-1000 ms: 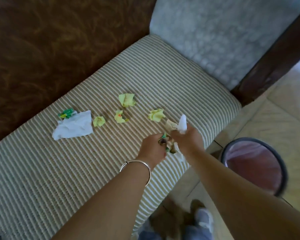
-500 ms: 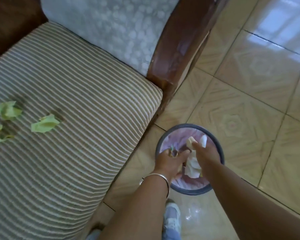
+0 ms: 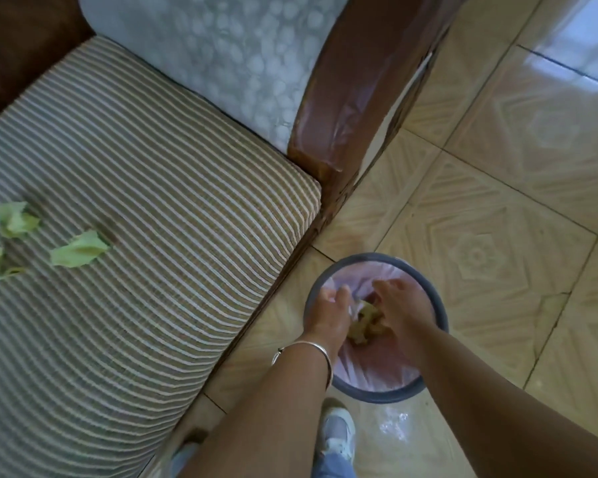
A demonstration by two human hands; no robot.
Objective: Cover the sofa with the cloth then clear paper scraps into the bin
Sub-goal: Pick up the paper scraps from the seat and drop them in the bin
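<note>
The step in hand is the drop. It is best made low inside the bin [image 3: 380,396], at lower centre, so the light paper falls into the liner and not onto the tiles.

The left hand [image 3: 328,305] hangs over the bin's left side, fingers spread and loose, holding nothing. The right hand [image 3: 399,301] is over the right side, fingers slack and pointing down. A crumpled wad [image 3: 365,322] lies in the bin between the hands; I cannot tell whether the right fingertips touch it.

Three green scraps [image 3: 78,250] lie on the striped cloth [image 3: 170,201] at left, well apart from the bin.
</note>
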